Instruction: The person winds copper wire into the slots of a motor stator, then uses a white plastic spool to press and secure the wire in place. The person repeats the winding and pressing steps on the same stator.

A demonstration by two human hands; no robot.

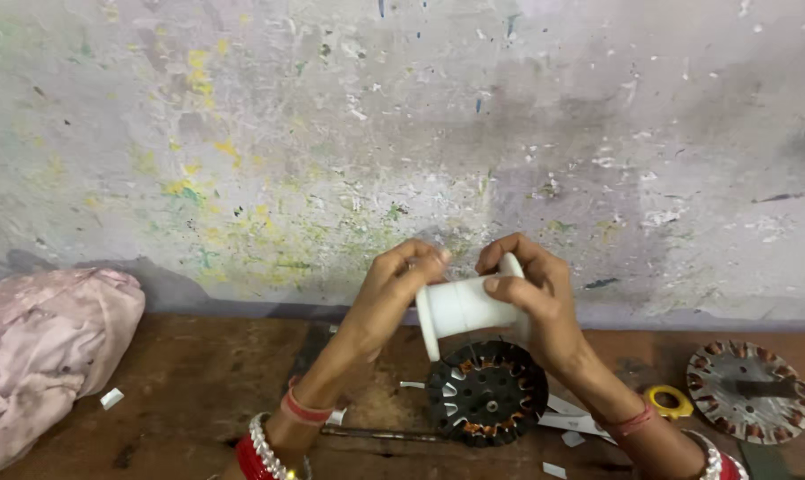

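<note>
Both hands are holding a white spool (463, 307) above the dark wound stator (487, 392) on the worktop (198, 382), the left hand (402, 280) fingers pinching near its flange, the right hand (531, 289) fingers wrapping its far end; drawing something off it would need a firm pinch.

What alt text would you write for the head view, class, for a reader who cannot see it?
Two hands, left hand and right hand, hold a white spool above a dark wound stator on a brown wooden surface. A second stator lies far right, pink cloth far left.
</note>
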